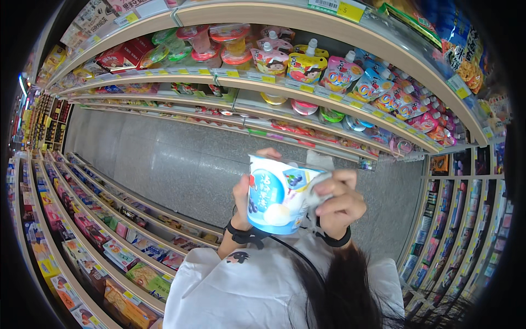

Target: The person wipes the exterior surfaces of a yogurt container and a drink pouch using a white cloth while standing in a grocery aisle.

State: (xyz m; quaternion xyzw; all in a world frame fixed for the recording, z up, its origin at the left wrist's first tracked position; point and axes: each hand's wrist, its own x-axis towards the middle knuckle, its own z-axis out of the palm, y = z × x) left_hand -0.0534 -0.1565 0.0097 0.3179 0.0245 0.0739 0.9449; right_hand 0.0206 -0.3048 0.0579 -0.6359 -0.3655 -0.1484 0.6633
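A blue-and-white pouch (pixel 276 197) with pictures of blueberries is held up in front of my chest, its printed face toward me and slightly tilted. My left hand (pixel 241 196) grips its left edge, with some fingers behind the far top side. On the right, my right hand (pixel 341 202) is closed with bent fingers around a crumpled whitish cloth (pixel 316 204) pressed against the pouch's right edge. Another pale piece (pixel 320 160) shows beyond that hand; whether it belongs to the cloth I cannot tell. Dark bands circle both wrists.
Ahead, a curved-looking shelf (pixel 307 86) carries spouted jelly pouches (pixel 309 64) and lidded jelly cups (pixel 235 41). Low shelves of boxed snacks (pixel 118 253) line the left. More racks (pixel 455 219) stand at the right. Grey floor (pixel 164 148) lies between. A black cable (pixel 296 249) hangs over my shirt.
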